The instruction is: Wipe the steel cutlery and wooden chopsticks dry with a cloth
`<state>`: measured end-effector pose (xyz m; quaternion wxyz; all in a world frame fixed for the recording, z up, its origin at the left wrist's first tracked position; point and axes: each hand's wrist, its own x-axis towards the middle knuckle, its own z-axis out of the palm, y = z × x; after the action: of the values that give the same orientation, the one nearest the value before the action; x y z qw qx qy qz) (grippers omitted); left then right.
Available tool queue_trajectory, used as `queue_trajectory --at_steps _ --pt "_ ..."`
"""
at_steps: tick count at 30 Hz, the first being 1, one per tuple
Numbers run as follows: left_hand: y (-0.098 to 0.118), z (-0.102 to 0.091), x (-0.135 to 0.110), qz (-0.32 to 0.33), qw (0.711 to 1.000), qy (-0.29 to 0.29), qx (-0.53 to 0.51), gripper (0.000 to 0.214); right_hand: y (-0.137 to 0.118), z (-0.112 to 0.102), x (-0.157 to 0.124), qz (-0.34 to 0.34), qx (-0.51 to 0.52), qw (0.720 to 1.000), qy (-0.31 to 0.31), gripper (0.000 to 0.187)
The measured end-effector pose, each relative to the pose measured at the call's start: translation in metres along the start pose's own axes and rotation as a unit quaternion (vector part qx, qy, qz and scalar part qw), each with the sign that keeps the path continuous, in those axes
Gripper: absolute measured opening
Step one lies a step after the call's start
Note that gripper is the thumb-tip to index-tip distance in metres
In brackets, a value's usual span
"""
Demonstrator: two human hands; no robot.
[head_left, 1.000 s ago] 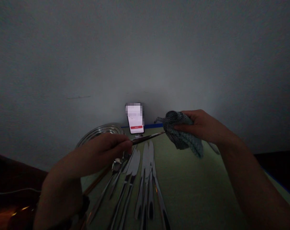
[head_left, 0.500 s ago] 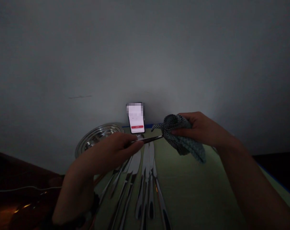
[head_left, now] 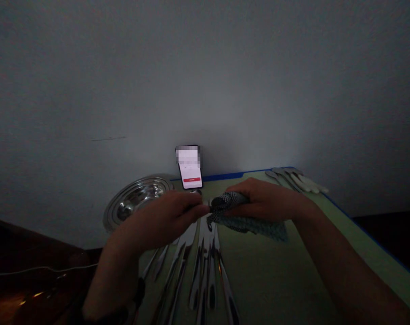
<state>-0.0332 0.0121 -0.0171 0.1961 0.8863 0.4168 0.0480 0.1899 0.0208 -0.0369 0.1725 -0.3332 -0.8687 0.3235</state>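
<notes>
My left hand (head_left: 173,214) is closed in a pinch on a piece of metal cutlery, mostly hidden now between the fingers and the cloth. My right hand (head_left: 262,201) is closed round a checked, grey-green cloth (head_left: 255,225), bunched about the other end of that piece. Both hands nearly meet, with the cloth's dark edge against my left fingertips. Below them, several metal table knives (head_left: 210,275) lie side by side on the pale green tabletop (head_left: 272,271), handles toward me. My left hand hides some of their blades.
A shiny metal bowl (head_left: 118,212) with a wide rim stands at the back left. A lit phone (head_left: 190,169) leans against the wall (head_left: 205,81). Several pieces of cutlery (head_left: 289,178) lie at the back right corner. A white cable (head_left: 56,270) runs at the left.
My right hand has moved left and down with the cloth, closing the gap to my left hand and covering the cutlery's exposed shaft. The cutlery at the back right has come into view.
</notes>
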Motion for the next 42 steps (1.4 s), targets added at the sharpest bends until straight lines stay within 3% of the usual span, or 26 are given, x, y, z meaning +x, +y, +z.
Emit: queue_trajectory --at_steps 6,15,19,25,35,42 --pt "0.003 0.002 0.002 0.014 0.999 -0.006 -0.031 0.034 0.002 0.0 0.001 -0.021 -0.004 1.0 -0.009 0.016" --pt "-0.02 -0.008 -0.018 -0.01 0.994 -0.045 -0.095 0.036 0.001 -0.005 -0.002 0.0 -0.002 0.999 -0.041 0.016" --pt "-0.011 -0.008 -0.013 -0.011 0.998 -0.044 -0.051 0.035 -0.001 -0.004 -0.003 0.007 -0.01 0.999 -0.042 0.015" --pt "0.006 -0.003 -0.002 0.023 0.997 -0.035 -0.067 0.03 -0.002 -0.001 -0.003 -0.015 -0.023 0.999 -0.032 0.015" --pt "0.007 0.004 0.008 0.036 0.998 -0.028 -0.037 0.031 -0.003 0.004 0.003 -0.024 -0.038 0.999 -0.007 0.016" --pt "-0.005 -0.002 0.006 0.031 0.997 -0.007 -0.066 0.033 0.0 0.003 0.003 -0.018 -0.009 1.0 -0.01 0.017"
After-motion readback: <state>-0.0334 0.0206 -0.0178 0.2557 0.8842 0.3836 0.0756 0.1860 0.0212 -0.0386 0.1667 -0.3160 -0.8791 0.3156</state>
